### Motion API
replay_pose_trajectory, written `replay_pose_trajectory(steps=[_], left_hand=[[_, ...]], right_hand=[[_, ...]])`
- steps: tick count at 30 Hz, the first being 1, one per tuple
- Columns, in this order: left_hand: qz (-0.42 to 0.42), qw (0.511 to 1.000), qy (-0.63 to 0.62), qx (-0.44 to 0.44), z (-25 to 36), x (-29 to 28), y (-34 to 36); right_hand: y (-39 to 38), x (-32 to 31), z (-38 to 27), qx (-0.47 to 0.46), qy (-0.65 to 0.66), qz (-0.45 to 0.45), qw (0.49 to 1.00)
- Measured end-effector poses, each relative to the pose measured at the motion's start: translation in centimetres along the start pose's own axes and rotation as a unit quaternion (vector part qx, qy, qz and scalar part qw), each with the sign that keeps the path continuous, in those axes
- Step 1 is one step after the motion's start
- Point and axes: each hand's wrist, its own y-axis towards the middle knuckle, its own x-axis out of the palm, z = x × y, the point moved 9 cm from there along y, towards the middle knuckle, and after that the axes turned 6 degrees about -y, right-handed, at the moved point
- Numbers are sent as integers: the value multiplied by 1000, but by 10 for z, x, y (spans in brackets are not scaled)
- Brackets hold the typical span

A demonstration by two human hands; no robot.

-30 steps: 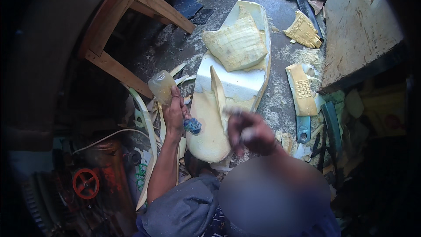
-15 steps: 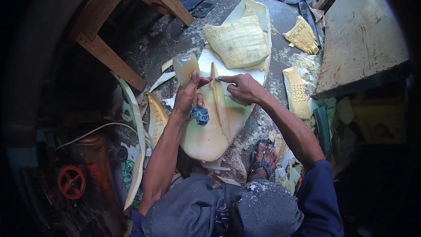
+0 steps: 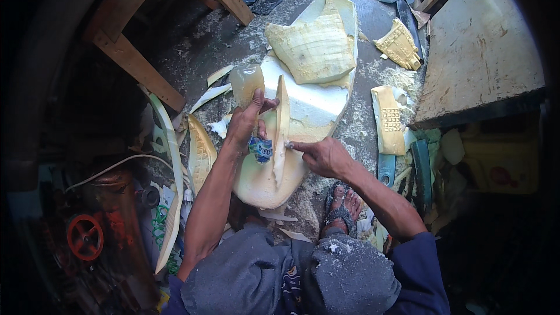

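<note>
My left hand [image 3: 246, 121] is closed around a clear plastic bottle [image 3: 247, 81] with yellowish contents. A crumpled blue label [image 3: 261, 149] shows below its fingers. Those fingertips also reach the side of a long, thin, pale yellow foam strip [image 3: 282, 122], which stands pointed end away from me. Holding nothing, my right hand [image 3: 328, 156] has its index finger stretched out and the others curled. A whitish smear coats that fingertip, which touches the strip's right side. Beneath both hands lies a large foam block [image 3: 256, 189], cream near me and white farther off.
A ribbed foam piece [image 3: 315, 49] rests on the block's far part. Molded foam pieces [image 3: 389, 118] lie right, near a worn board [image 3: 478, 46]. A wooden frame [image 3: 137, 70] stands left, above a rusty machine with a red handwheel [image 3: 85, 237]. Foam crumbs litter the floor.
My right index finger has slid along the foam strip toward me, from near its far tip to about its middle. The strip's near end has shifted left.
</note>
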Motion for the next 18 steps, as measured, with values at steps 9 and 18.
replay_pose_trajectory(steps=[9,18], left_hand=[[-8,1000,-20,8,5,-1,-6],[-10,999,-40,23,19,-14,-21]], right_hand=[[16,-24,11,96,157,57,981],[-6,17,-8,47,9,-2,999]])
